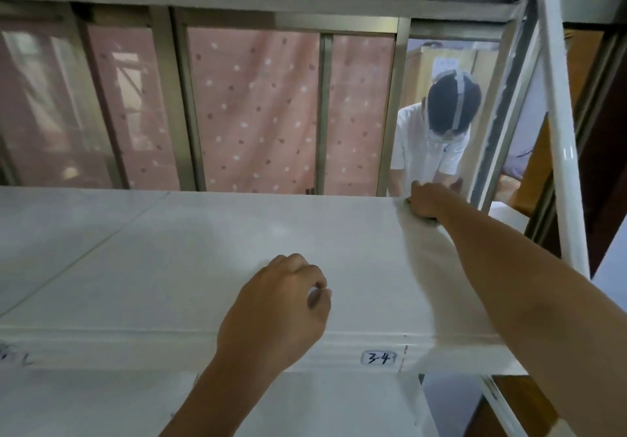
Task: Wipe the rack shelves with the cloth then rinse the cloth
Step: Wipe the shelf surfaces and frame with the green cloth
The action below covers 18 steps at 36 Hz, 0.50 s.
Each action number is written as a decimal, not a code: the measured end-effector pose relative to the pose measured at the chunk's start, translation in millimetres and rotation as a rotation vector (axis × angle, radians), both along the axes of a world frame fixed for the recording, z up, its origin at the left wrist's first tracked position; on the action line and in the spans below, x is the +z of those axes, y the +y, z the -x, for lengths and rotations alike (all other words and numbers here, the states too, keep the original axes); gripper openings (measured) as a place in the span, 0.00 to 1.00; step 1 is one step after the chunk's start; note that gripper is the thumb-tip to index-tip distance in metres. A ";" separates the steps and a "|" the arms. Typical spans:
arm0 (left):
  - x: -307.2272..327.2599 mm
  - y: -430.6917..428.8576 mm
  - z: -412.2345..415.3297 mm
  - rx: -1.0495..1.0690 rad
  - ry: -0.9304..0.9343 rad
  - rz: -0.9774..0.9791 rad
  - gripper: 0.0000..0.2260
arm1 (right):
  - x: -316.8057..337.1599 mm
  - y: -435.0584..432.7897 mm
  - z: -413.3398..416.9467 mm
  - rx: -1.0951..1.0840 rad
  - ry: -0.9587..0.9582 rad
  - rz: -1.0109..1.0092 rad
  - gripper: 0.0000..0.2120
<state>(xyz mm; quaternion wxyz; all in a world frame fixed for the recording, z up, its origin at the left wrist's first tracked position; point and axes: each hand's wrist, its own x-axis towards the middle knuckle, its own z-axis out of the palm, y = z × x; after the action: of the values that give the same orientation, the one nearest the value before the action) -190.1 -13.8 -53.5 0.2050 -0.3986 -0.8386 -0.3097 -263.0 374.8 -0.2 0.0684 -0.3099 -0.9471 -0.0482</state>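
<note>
Your left hand (278, 304) rests fisted, grip empty, on the white metal rack shelf (152, 260), whose front label (379, 357) reads "3-4". At one o'clock your right hand (429, 199) curls at the far edge; you cannot tell what its grip holds.

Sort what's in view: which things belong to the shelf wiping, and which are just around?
In the job:
shelf
white cloth, lying along the shelf's right end
right hand, apparently holding the cloth at the back corner
left hand, curled; what it pinches is unclear

Just around:
label 3-4 on the shelf's front edge
pink dotted curtain
another person behind the rack
</note>
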 end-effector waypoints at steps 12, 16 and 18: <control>1.4 0.3 -0.7 0.152 0.172 -0.168 0.05 | 2.3 -210.2 54.4 0.792 -0.070 -0.016 0.22; -3.4 0.2 1.7 0.239 0.280 -0.252 0.08 | 0.0 -253.2 7.5 1.040 -0.110 0.087 0.17; -4.3 1.4 3.6 0.235 0.288 -0.260 0.11 | -3.5 -250.4 -3.5 1.119 -0.107 0.059 0.17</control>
<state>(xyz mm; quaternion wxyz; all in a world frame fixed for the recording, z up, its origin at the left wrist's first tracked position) -193.7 -12.4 -57.8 0.4068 -0.3084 -0.7944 -0.3293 -259.5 124.4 -3.7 0.0268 0.2410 -0.9701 0.0062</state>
